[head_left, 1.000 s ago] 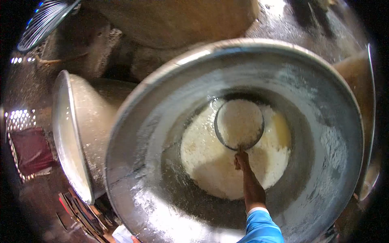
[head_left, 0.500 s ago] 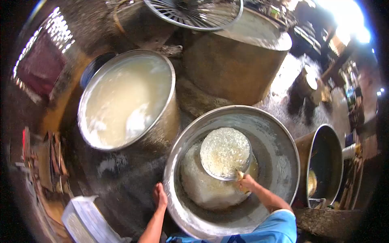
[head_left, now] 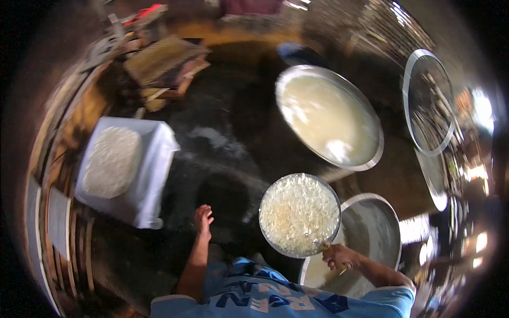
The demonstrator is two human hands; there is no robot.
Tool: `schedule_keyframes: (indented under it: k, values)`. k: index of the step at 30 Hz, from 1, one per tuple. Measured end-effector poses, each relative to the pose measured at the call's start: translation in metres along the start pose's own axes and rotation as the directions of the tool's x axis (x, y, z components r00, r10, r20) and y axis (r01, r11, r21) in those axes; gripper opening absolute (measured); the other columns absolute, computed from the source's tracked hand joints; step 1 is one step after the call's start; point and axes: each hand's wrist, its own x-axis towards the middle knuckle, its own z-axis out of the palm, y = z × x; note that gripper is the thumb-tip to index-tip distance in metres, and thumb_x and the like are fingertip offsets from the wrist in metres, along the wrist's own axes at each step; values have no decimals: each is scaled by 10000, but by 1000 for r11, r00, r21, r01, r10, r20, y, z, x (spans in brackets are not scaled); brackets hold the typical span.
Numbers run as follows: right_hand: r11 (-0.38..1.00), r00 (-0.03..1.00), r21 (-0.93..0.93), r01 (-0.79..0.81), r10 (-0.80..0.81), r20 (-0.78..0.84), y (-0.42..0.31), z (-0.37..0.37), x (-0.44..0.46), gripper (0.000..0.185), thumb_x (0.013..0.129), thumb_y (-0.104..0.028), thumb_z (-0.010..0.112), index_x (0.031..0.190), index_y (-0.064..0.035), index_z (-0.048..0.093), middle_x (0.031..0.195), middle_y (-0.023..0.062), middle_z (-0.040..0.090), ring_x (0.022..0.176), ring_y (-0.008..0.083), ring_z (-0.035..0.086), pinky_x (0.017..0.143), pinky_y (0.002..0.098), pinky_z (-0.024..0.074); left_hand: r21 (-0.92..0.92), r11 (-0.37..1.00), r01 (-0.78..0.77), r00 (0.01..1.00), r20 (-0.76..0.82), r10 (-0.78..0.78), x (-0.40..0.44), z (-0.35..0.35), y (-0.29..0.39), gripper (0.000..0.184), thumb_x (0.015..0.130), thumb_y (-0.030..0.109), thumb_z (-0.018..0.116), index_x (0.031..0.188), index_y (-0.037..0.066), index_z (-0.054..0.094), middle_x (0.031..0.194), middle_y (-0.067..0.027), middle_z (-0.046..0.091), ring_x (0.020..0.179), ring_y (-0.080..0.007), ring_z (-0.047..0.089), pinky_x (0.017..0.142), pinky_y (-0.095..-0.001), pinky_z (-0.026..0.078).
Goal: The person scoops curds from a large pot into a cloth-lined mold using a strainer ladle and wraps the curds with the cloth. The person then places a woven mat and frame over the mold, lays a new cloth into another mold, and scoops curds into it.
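Observation:
My right hand [head_left: 341, 258] is wrapped round the short handle of a round pan-like scoop [head_left: 300, 215], which is full of wet white curd-like lumps. The scoop hangs over the left rim of a wide metal basin [head_left: 374, 233] with pale liquid inside. My left hand [head_left: 203, 218] is held out over the dark floor to the left of the scoop, fingers apart, holding nothing. Farther left stands a box lined with white cloth [head_left: 159, 175], with a mass of white lumps [head_left: 112, 161] in it.
A large vat of cloudy liquid [head_left: 328, 117] stands beyond the basin. A wire-spoked ring [head_left: 428, 103] is at the upper right. Stacked boards [head_left: 164, 63] lie at the upper left, and a wooden rack [head_left: 69, 233] runs along the left edge.
The filled scoop has come up out of the basin and over its left rim in my right hand. My left hand has moved away from the basin's rim. The view has turned left, towards the cloth-lined box.

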Motion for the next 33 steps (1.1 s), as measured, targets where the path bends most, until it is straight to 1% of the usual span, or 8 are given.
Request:
schedule_keyframes:
  k: [10, 12, 15, 17, 20, 25, 29, 33]
  values:
    - [662, 898, -616, 426, -230, 374, -155, 241, 337, 260, 849, -198, 552, 1046, -30, 578, 742, 45, 573, 629, 214, 551, 563, 372, 472, -857, 498, -132, 987, -66, 149, 118, -158, -23, 167, 775, 154, 627, 917, 181, 543, 919, 33, 555, 870, -117, 542, 802, -357, 433]
    - [851, 928, -426, 306, -168, 331, -211, 376, 358, 147, 810, -155, 569, 916, -55, 547, 673, 40, 534, 563, 179, 526, 496, 337, 448, -911, 401, -95, 955, -197, -222, 137, -174, -7, 261, 775, 182, 632, 1016, 126, 549, 1055, -41, 526, 1113, -221, 445, 885, -412, 412]
    - [911, 946, -305, 278, -203, 254, -254, 509, 384, 55, 785, -129, 552, 784, -79, 530, 612, 43, 510, 494, 153, 510, 424, 295, 427, -949, 280, -147, 962, -203, -183, 150, -194, -11, 369, 795, 189, 610, 1123, 73, 487, 1206, -86, 437, 1214, -260, 355, 940, -431, 374]
    - [813, 925, -490, 313, -143, 353, -258, 531, 431, 130, 818, -185, 537, 787, -58, 543, 632, 60, 537, 511, 165, 531, 436, 311, 443, -922, 311, -232, 955, -276, -105, 146, -189, -25, 438, 806, 197, 599, 1191, 61, 440, 1272, -94, 387, 1248, -272, 318, 970, -441, 346]
    - [980, 923, -165, 114, -42, 384, -255, 593, 485, 163, 828, -206, 541, 767, -55, 549, 612, 75, 545, 494, 180, 533, 433, 333, 450, -942, 85, -324, 934, -333, -133, 153, -214, -33, 505, 807, 188, 596, 1247, 59, 386, 1336, -87, 315, 1266, -275, 291, 1006, -454, 298]
    - [964, 897, -256, 70, 51, 439, -263, 659, 518, 149, 816, -167, 540, 797, -20, 547, 579, 113, 546, 490, 234, 556, 433, 363, 468, -913, 261, -314, 873, -385, -298, 118, -230, 46, 474, 780, 174, 617, 1208, 86, 434, 1263, -72, 379, 1211, -262, 337, 972, -461, 305]
    - [976, 864, 192, 102, -182, 469, -267, 693, 526, 73, 788, -113, 566, 787, -42, 548, 601, 120, 544, 482, 245, 544, 449, 402, 465, -945, 171, -278, 894, -319, -314, 120, -239, 31, 372, 782, 181, 602, 1127, 97, 492, 1177, -61, 428, 1127, -248, 390, 907, -460, 340]
    - [955, 951, 154, 252, -274, 141, -269, 671, 585, 108, 763, -129, 598, 827, -49, 562, 648, 106, 562, 543, 244, 567, 471, 396, 471, -920, 272, -281, 880, -360, -309, 120, -234, 23, 338, 802, 223, 574, 1108, 99, 503, 1123, -58, 464, 1106, -238, 408, 897, -472, 348]
